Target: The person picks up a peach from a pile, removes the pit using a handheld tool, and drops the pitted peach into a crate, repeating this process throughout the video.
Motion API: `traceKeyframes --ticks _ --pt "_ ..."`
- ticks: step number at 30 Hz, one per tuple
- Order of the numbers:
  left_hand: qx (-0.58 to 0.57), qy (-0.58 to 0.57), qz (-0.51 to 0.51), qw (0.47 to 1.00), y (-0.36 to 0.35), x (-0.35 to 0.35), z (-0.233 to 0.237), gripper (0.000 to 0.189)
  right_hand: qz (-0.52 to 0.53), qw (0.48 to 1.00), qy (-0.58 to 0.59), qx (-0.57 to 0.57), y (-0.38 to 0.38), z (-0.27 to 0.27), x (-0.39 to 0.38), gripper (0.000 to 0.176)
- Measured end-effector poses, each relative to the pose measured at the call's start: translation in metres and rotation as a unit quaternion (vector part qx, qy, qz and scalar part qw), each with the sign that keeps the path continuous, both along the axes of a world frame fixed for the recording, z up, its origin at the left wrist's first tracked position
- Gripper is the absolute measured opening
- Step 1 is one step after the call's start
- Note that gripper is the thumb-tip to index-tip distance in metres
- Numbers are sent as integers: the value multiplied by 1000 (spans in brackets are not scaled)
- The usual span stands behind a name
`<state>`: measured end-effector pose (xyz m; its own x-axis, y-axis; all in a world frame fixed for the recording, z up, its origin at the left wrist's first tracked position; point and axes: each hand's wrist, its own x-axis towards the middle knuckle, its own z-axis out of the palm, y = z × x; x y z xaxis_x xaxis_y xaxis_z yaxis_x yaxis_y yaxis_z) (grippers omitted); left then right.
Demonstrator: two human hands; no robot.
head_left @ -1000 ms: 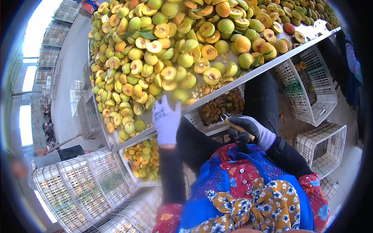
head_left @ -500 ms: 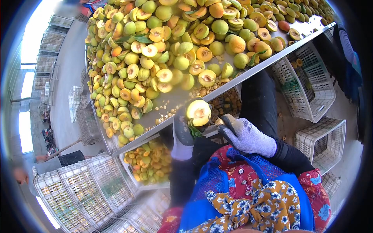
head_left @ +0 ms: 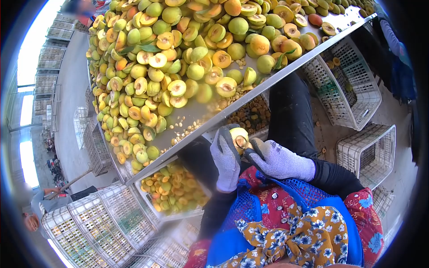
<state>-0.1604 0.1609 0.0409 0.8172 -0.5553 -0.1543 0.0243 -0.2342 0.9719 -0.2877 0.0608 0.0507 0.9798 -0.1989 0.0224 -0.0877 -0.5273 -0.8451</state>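
Both my hands wear pale lilac gloves with dark grey palms and fingers, and they meet just below the table's edge. My left hand (head_left: 227, 161) is closed around a halved yellow peach (head_left: 240, 136), its cut face turned toward my right hand. My right hand (head_left: 279, 160) is closed against the fruit's right side, thumb and fingers pinched together. A thin dark curved tip, apparently of a small pitting tool, shows at the cut face; its handle is mostly hidden in my right fingers. Many peaches (head_left: 195, 71), whole and halved, lie on the metal table (head_left: 196, 107).
Loose pits (head_left: 181, 129) lie along the table's raised metal rim (head_left: 263, 85). Below is a crate of peach halves (head_left: 172, 187). White plastic crates (head_left: 96, 214) stand lower left, others (head_left: 368, 152) at right. People are at far left and upper right.
The peach half has moved lower and closer to my right hand, and my left hand has turned inward around it. The view has shifted slightly.
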Motion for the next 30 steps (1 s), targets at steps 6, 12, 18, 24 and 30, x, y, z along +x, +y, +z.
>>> traceKeyframes --ticks 6,12,18,24,30 --pt "14 -59 18 998 -6 -12 -6 35 -21 929 177 325 -15 12 0 26" --pt "31 -63 -20 997 -3 -11 -8 31 54 951 128 278 -13 4 -9 27" --pt "44 -90 5 995 -3 -18 -17 31 5 762 178 623 -20 0 -14 31" --pt "90 -2 4 996 -8 -21 -15 31 -72 750 212 622 -5 -5 -10 36" --pt "68 -144 7 987 -6 -29 -13 32 -27 716 262 646 -22 6 -14 38"
